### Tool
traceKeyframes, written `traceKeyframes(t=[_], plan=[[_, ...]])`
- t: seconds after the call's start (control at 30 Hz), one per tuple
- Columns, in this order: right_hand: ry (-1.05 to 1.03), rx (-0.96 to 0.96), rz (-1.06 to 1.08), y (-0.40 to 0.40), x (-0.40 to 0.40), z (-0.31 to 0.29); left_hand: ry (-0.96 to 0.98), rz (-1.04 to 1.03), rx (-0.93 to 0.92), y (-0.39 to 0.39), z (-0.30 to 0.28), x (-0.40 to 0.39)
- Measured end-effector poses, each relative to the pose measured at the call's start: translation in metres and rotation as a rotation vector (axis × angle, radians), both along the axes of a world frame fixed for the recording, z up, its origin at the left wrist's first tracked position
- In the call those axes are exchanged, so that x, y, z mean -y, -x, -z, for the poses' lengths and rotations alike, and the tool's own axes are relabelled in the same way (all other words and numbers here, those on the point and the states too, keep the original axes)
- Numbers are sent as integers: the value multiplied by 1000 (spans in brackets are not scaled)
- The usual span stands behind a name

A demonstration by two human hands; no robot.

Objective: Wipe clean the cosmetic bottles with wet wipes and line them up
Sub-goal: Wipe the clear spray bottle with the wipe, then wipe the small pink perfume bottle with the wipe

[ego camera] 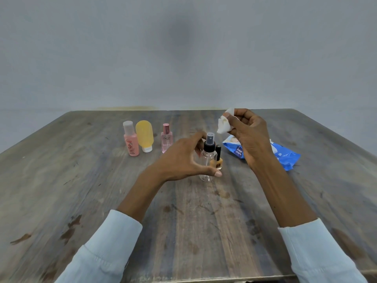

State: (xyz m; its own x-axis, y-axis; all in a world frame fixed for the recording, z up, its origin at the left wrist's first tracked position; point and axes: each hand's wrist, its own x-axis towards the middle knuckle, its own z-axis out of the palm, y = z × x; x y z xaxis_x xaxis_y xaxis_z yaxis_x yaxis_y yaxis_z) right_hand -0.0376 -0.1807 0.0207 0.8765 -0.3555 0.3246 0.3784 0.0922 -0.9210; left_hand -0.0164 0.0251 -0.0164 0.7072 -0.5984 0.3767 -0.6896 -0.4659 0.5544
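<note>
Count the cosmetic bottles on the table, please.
5: pink bottle, yellow tube and pink perfume bottle in a row at left; clear spray bottle by the left hand; nail polish bottle beside it.
</note>
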Motion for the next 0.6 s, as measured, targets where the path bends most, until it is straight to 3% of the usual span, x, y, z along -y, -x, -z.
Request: traceKeyframes(t=[0.13,0.23,0.33,0.47,0.6], plan=[[-15,0,-11,0,0,-1,188,-142,24,-7,-16,-19],[-18,2,-21,1,-1,-1,342,-398,221,-20,-19,-37],[-11,1,-22,1,-3,-1,246,-567,307,-32,-11,-49],[-5,-3,-25,1,-4,0,136,-548,221,-44,2,-48],[-2,1,-24,4,-5,-2,156,-554,281,-46,7,-47]])
